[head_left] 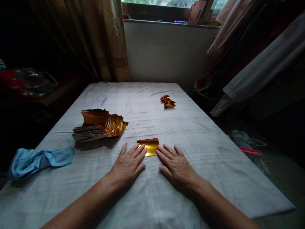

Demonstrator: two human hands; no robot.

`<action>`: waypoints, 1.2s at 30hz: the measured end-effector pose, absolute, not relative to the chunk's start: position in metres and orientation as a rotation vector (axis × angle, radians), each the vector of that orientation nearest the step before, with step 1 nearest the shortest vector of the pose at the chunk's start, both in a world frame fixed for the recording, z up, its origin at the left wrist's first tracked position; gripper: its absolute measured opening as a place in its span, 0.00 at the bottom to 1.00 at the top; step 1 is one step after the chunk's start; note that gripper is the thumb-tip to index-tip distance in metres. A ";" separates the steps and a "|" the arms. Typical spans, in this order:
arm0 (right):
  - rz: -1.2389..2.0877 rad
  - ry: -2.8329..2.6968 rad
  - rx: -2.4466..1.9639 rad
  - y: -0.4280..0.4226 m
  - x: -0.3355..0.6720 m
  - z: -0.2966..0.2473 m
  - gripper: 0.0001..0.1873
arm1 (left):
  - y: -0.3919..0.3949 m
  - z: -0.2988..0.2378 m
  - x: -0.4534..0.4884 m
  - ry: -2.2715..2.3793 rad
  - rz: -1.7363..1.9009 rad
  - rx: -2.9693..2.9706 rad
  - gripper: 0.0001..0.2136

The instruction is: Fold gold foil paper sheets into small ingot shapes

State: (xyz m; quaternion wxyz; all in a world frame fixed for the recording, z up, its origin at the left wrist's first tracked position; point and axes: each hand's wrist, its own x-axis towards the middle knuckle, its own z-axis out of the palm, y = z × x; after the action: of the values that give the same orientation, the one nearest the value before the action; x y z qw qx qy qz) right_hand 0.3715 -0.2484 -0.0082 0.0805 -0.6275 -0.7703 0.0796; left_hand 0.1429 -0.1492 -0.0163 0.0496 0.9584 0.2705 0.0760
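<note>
A small sheet of shiny gold foil paper (pixel 151 147) lies on the white-covered table (pixel 147 194) in front of me. My left hand (pixel 128 163) rests with its fingers stretched out, their tips on the sheet's left part. On the other side, my right hand (pixel 175 165) lies flat with fingers extended, its fingertips touching the sheet's right edge. Farther left stands a thick, curled stack of gold foil papers (pixel 100 125). Two or so folded gold foil pieces (pixel 169 104) sit toward the back right.
A crumpled light-blue cloth (pixel 41 160) lies at the table's left edge. Left of the table, a glass jug (pixel 35 81) stands on a dark surface. Clothes (pixel 259 63) hang along the right side. A curtain (pixel 102 41) and window are beyond the far edge.
</note>
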 end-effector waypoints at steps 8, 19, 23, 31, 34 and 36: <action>0.132 -2.215 -1.825 -0.222 0.371 0.006 0.09 | -0.142 -0.001 0.158 0.776 0.461 3.074 0.06; 0.118 -2.146 -1.723 -0.215 0.379 -0.004 0.11 | -0.142 -0.007 0.149 0.804 0.530 3.068 0.11; 0.160 -1.992 -1.706 -0.212 0.381 -0.014 0.12 | -0.136 -0.007 0.148 0.860 0.611 2.864 0.13; 0.141 -1.752 -1.829 -0.209 0.373 -0.021 0.10 | -0.123 -0.007 0.148 0.984 0.601 2.685 0.15; 0.127 -1.725 -1.870 -0.208 0.371 -0.021 0.10 | -0.122 -0.008 0.149 1.026 0.592 2.655 0.14; 0.129 -1.717 -1.891 -0.207 0.371 -0.020 0.11 | -0.122 -0.008 0.150 1.045 0.589 2.636 0.13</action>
State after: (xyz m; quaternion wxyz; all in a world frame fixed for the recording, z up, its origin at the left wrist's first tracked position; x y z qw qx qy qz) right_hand 0.3705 -0.2066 -0.0196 0.2879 -0.7081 -0.6429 0.0481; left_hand 0.1495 -0.1221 -0.0078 0.1224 0.9032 0.3583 0.2020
